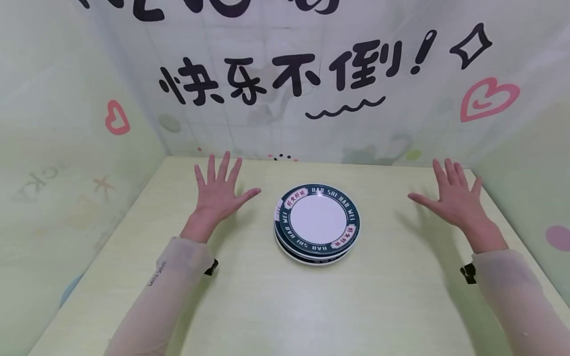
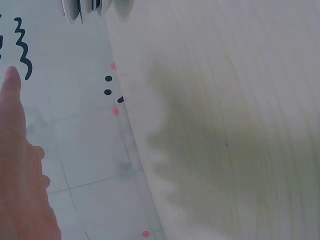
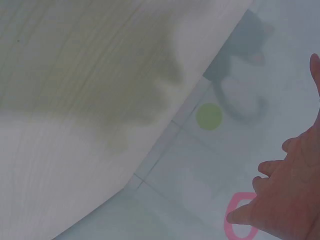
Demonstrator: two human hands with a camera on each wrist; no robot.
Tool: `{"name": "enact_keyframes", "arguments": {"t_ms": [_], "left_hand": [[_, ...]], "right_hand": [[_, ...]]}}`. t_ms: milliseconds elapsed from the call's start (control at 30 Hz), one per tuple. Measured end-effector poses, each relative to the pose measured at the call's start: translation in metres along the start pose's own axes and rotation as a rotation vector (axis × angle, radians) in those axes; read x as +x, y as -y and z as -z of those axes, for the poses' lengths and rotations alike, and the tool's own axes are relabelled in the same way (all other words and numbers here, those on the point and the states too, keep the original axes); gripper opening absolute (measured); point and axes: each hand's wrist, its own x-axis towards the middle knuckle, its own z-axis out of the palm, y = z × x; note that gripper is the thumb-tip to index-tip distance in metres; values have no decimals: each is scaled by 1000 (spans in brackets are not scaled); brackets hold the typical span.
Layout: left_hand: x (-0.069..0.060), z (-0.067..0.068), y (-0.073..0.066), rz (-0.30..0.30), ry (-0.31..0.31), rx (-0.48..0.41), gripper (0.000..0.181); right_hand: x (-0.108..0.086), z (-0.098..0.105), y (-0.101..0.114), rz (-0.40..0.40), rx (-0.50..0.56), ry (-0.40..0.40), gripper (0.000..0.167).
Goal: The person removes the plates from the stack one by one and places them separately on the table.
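Note:
A small stack of round plates (image 1: 318, 219) lies in the middle of the table, the top one white with a dark green lettered rim. To its left, the left hand (image 1: 217, 194) is held with fingers spread, touching nothing. The right hand (image 1: 458, 201), also spread and holding nothing, is to the right of the plates. Both hands cast shadows on the tabletop. At the top of the left wrist view the edges of the plates (image 2: 85, 8) show, with the left hand (image 2: 22, 170) at the left side. In the right wrist view the right hand (image 3: 290, 185) is at the right.
The pale wooden table (image 1: 285, 306) reaches back to a printed cloth wall (image 1: 276, 133) with black writing and hearts. Further cloth walls stand along the left (image 1: 67, 163) and right (image 1: 530, 163) sides. A bluish round shape shows at the table's left edge.

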Motion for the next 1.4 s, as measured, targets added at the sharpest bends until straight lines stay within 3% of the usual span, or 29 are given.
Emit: {"name": "enact_keyframes", "arguments": {"t_ms": [200, 567, 900, 1167, 1400], "left_hand": [[-5, 2, -8, -10, 6, -70, 102], [-25, 2, -29, -58, 40, -243, 102], [-46, -4, -53, -142, 90, -368, 106], [-59, -9, -70, -168, 130, -462, 113], [-65, -16, -75, -191, 174, -560, 116]], "right_hand": [[1, -4, 4, -2, 35, 17, 107], [0, -9, 14, 14, 125, 15, 104], [-3, -14, 29, 46, 250, 24, 94], [-4, -23, 45, 60, 245, 38, 88], [-3, -32, 59, 61, 227, 65, 86]]}}
